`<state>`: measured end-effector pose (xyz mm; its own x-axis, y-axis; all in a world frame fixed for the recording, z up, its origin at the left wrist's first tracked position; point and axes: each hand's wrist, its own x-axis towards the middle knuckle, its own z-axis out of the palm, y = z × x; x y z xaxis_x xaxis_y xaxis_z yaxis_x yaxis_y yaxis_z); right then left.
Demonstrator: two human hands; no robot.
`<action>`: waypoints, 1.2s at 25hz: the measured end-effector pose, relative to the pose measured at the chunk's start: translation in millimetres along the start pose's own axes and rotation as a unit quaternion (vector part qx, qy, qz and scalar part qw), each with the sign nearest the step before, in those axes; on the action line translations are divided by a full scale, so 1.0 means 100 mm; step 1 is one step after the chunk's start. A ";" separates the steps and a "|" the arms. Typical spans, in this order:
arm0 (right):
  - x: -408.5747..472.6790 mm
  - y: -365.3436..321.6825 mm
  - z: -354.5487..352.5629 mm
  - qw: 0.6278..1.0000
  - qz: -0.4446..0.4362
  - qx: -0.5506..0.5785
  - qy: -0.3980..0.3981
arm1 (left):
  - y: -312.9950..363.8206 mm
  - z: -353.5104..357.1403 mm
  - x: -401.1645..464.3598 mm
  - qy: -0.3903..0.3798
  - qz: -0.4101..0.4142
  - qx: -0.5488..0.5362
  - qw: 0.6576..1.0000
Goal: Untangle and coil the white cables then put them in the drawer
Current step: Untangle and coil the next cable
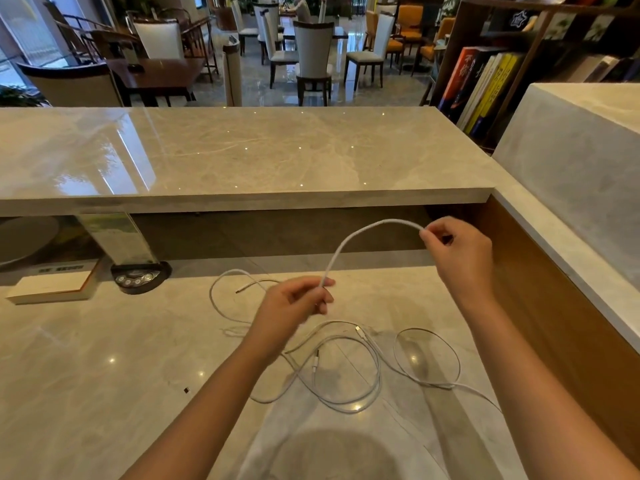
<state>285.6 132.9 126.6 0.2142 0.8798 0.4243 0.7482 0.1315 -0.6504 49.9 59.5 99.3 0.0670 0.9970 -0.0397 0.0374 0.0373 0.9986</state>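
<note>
Both hands pinched one white cable (pixel 349 242), arched above the worktop (pixel 104 358): left hand (pixel 294 306) low, right hand (pixel 457 251) higher. More cables (pixel 346 368) lay tangled near the right edge; which strand joined which could not be told. A book (pixel 48 287) sat at the far-left edge. Chairs (pixel 313 57) stood beyond.

Cables (pixel 332 368) lie on the counter (pixel 104 358), book (pixel 52 285) apparently far left.
</note>
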 end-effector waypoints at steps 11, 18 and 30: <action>-0.61 -0.35 0.28 0.918 -0.092 -0.036 -0.385 | -0.01 0.02 0.20 0.050 0.061 0.112 0.991; -0.61 -0.39 0.25 0.938 -0.142 -0.006 -0.316 | -0.16 0.13 0.16 -0.080 0.069 0.319 0.942; -0.74 -0.20 0.38 0.931 -0.329 -0.131 -0.091 | 0.10 0.02 0.12 -0.084 -0.030 0.171 0.981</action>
<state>231.1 82.8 84.2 -0.4362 0.7148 0.5467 0.8128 0.5736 -0.1014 53.3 72.1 109.0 0.2166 0.9674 -0.1315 0.3760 0.0417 0.9257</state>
